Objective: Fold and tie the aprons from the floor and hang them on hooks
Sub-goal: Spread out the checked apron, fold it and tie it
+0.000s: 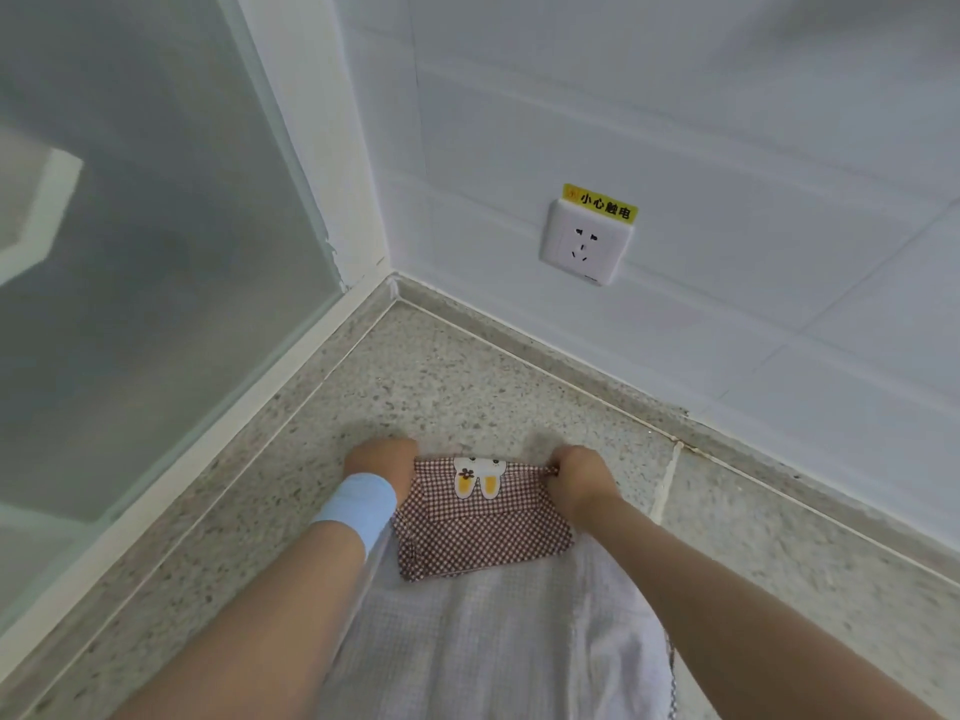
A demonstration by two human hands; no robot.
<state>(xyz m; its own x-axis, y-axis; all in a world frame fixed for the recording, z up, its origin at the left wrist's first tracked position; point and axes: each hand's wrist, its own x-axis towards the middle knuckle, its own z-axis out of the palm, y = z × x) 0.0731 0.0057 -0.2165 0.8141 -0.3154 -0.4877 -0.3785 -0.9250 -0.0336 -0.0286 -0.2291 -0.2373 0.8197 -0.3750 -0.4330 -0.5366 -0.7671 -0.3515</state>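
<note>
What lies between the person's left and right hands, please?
In the head view, the brown-checked apron with its rabbit patch spans between the left hand and the right hand.

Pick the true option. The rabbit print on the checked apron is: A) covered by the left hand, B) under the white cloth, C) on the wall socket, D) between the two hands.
D: the rabbit print lies on the apron's far edge, between the left hand and the right hand.
</note>
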